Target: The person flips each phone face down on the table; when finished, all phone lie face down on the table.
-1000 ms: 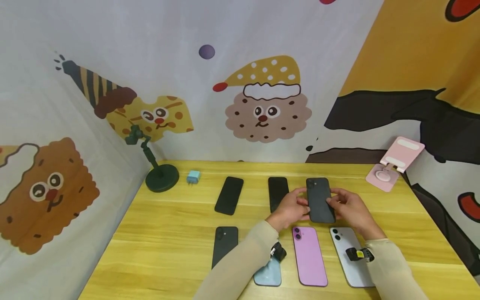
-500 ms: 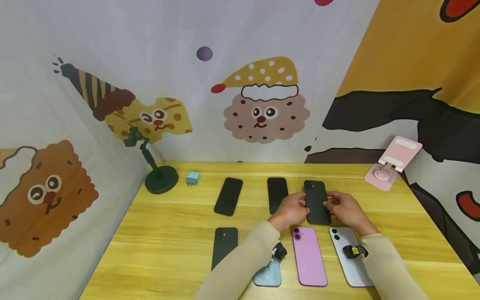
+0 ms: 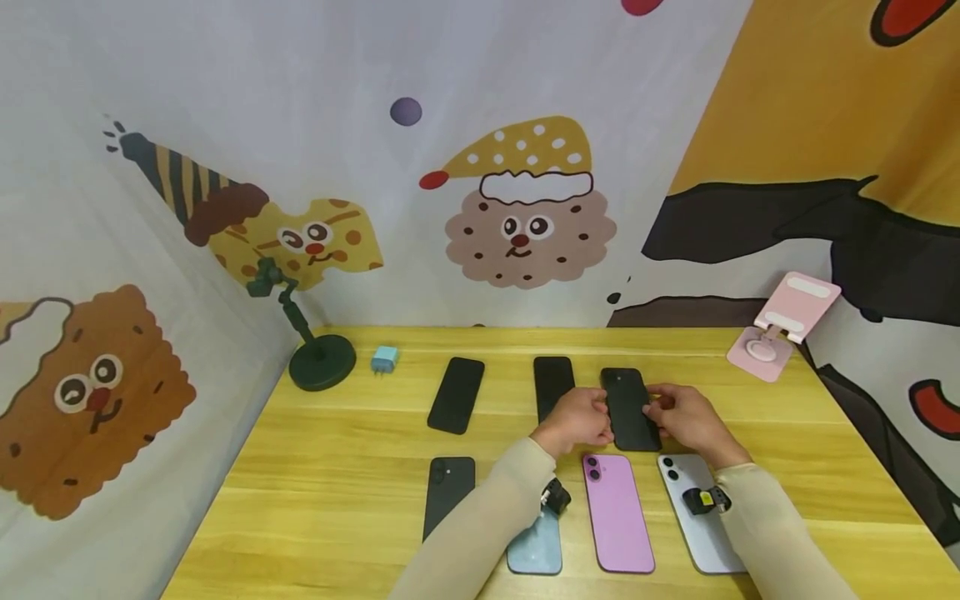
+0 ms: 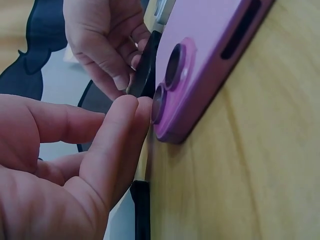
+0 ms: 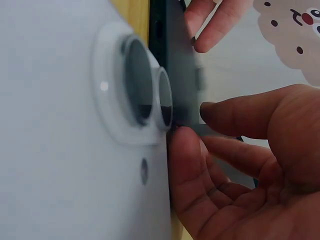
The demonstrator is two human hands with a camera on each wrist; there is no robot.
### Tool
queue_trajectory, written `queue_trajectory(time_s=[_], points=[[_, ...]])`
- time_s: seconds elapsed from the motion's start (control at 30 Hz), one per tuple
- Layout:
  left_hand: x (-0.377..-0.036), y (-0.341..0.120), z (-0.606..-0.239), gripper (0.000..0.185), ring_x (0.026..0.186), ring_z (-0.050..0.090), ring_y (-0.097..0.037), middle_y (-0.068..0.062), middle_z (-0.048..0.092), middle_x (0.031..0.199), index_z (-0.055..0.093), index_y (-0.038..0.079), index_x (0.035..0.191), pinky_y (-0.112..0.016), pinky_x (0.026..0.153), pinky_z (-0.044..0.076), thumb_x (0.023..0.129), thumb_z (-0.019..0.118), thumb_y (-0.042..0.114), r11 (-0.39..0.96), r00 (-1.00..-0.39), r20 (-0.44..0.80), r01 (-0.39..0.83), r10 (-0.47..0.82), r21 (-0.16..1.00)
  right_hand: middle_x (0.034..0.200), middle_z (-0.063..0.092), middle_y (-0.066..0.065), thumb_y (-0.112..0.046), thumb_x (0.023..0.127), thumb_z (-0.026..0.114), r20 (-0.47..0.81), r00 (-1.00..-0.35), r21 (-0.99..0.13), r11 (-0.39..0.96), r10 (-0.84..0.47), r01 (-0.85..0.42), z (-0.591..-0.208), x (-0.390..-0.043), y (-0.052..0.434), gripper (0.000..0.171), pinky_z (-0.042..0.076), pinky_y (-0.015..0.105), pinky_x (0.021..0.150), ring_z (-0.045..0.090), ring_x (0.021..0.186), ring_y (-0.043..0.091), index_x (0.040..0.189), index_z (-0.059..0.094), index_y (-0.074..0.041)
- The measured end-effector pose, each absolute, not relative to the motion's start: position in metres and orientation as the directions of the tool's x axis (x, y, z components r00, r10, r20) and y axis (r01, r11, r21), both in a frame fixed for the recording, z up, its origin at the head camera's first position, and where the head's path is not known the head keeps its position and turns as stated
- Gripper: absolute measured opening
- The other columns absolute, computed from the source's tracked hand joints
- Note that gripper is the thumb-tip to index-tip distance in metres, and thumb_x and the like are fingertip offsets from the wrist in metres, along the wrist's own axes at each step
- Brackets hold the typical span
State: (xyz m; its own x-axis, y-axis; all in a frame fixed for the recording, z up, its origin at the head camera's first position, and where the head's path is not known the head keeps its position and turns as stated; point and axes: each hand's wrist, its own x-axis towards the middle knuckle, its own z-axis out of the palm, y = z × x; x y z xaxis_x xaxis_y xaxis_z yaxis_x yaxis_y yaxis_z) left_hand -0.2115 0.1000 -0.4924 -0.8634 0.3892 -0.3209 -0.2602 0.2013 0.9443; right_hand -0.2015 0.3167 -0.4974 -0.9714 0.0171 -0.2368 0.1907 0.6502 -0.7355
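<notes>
A: What moved since a moment ago?

B: The black phone [image 3: 630, 408] came down. Before, both hands held it tipped up. Now it lies low and almost flat on the desk [image 3: 345, 467].

A: Who has hold of it?

B: Both hands. The left hand [image 3: 577, 419] pinches its left edge with curled fingers. The right hand [image 3: 686, 417] pinches its right edge the same way. Each grip is closed tight on the thin sides.

A: Where is the phone?

B: Right between the two grips, back side up, with its camera end pointing away from the person.

A: What is close to the grips?

B: Just below them, nearer the person, lies a purple phone [image 3: 617, 512]. In the left wrist view its two camera rings sit right by the left fingertips [image 4: 131, 107]. A white phone [image 3: 697, 521] lies under the right wrist. Just past the left grip is a black phone lying screen up [image 3: 553, 383]. Another dark phone [image 3: 456, 393] is further left.

A: Anything far away?

B: A pink phone stand [image 3: 780, 329] sits far off to the right, and a green stand [image 3: 318, 354] with a small blue charger [image 3: 384, 359] sits far to the left.
</notes>
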Motion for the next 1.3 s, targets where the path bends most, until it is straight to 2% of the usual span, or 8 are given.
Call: queue_trajectory(time_s=[0.17, 0.37, 0.53, 0.67, 0.87, 1.0, 1.13, 1.3], points=[[-0.214, 0.099, -0.492, 0.067, 0.073, 0.070, -0.023, -0.009, 0.065, 0.117, 0.049, 0.002, 0.156, -0.037, 0.075, 0.066, 0.092, 0.058, -0.016, 0.194, -0.857, -0.333, -0.276, 0.392, 0.941, 0.117, 0.063, 0.024, -0.013, 0.103, 0.067, -0.246, -0.969, -0.728, 0.657, 0.018, 0.197, -0.495, -0.199, 0.317, 0.054, 0.061, 0.029, 0.071, 0.064, 0.088, 0.024, 0.149, 0.050, 0.010], [-0.214, 0.095, -0.491, 0.063, 0.085, 0.070, -0.022, -0.006, 0.062, 0.106, 0.051, 0.005, 0.155, -0.042, 0.080, 0.066, 0.096, 0.066, -0.009, 0.144, -0.840, -0.328, -0.295, 0.433, 0.945, 0.124, 0.062, 0.027, -0.016, 0.103, 0.068, -0.223, -0.975, -0.716, 0.675, 0.023, 0.179, -0.493, -0.196, 0.315, 0.056, 0.061, 0.031, 0.072, 0.064, 0.091, 0.027, 0.150, 0.050, 0.008], [-0.215, 0.087, -0.490, 0.055, 0.103, 0.073, -0.027, -0.008, 0.064, 0.115, 0.057, 0.009, 0.150, -0.045, 0.086, 0.065, 0.098, 0.071, 0.001, 0.152, -0.871, -0.271, -0.228, 0.409, 0.962, 0.127, 0.065, 0.027, -0.022, 0.102, 0.070, -0.145, -0.989, -0.666, 0.738, 0.022, 0.114, -0.488, -0.195, 0.308, 0.057, 0.062, 0.043, 0.083, 0.066, 0.108, 0.039, 0.149, 0.053, 0.004], [-0.218, 0.074, -0.489, 0.050, 0.097, 0.072, -0.028, -0.009, 0.065, 0.121, 0.061, 0.011, 0.147, -0.043, 0.087, 0.063, 0.099, 0.075, 0.009, 0.165, -0.891, -0.222, -0.169, 0.395, 0.972, 0.123, 0.068, 0.025, -0.023, 0.101, 0.070, -0.060, -0.998, -0.664, 0.746, -0.002, 0.038, -0.482, -0.196, 0.299, 0.053, 0.062, 0.052, 0.090, 0.068, 0.113, 0.044, 0.146, 0.058, 0.003], [-0.222, 0.044, -0.490, 0.052, 0.102, 0.069, -0.017, -0.013, 0.063, 0.132, 0.058, 0.014, 0.150, -0.043, 0.097, 0.061, 0.100, 0.073, 0.013, 0.148, -0.893, -0.192, -0.143, 0.407, 0.979, 0.115, 0.071, 0.017, -0.020, 0.102, 0.071, 0.016, -1.000, -0.703, 0.711, -0.026, -0.030, -0.480, -0.201, 0.285, 0.046, 0.060, 0.040, 0.082, 0.071, 0.105, 0.035, 0.142, 0.063, 0.000], [-0.223, 0.023, -0.490, 0.057, 0.105, 0.069, -0.017, -0.016, 0.061, 0.137, 0.055, 0.018, 0.153, -0.041, 0.098, 0.060, 0.099, 0.075, 0.015, 0.147, -0.898, -0.192, -0.144, 0.397, 0.979, 0.116, 0.071, 0.016, -0.021, 0.103, 0.071, 0.032, -0.999, -0.722, 0.691, -0.035, -0.047, -0.479, -0.206, 0.273, 0.044, 0.055, 0.031, 0.080, 0.071, 0.104, 0.032, 0.142, 0.064, -0.001], [-0.224, 0.005, -0.491, 0.059, 0.118, 0.064, -0.023, -0.018, 0.057, 0.144, 0.055, 0.019, 0.153, -0.042, 0.099, 0.058, 0.098, 0.075, 0.014, 0.151, -0.917, -0.178, -0.131, 0.358, 0.980, 0.118, 0.071, 0.017, -0.020, 0.103, 0.071, 0.035, -0.998, -0.756, 0.652, -0.046, -0.056, -0.479, -0.213, 0.259, 0.044, 0.056, 0.028, 0.079, 0.070, 0.107, 0.032, 0.142, 0.064, -0.001], [-0.226, -0.010, -0.497, 0.063, 0.145, 0.050, -0.036, -0.017, 0.047, 0.159, 0.052, 0.019, 0.156, -0.050, 0.113, 0.051, 0.098, 0.076, 0.014, 0.181, -0.932, -0.187, -0.135, 0.310, 0.974, 0.126, 0.070, 0.021, -0.018, 0.101, 0.072, 0.031, -0.997, -0.783, 0.619, -0.069, -0.067, -0.482, -0.224, 0.242, 0.045, 0.059, 0.035, 0.086, 0.069, 0.112, 0.035, 0.141, 0.063, 0.001]])
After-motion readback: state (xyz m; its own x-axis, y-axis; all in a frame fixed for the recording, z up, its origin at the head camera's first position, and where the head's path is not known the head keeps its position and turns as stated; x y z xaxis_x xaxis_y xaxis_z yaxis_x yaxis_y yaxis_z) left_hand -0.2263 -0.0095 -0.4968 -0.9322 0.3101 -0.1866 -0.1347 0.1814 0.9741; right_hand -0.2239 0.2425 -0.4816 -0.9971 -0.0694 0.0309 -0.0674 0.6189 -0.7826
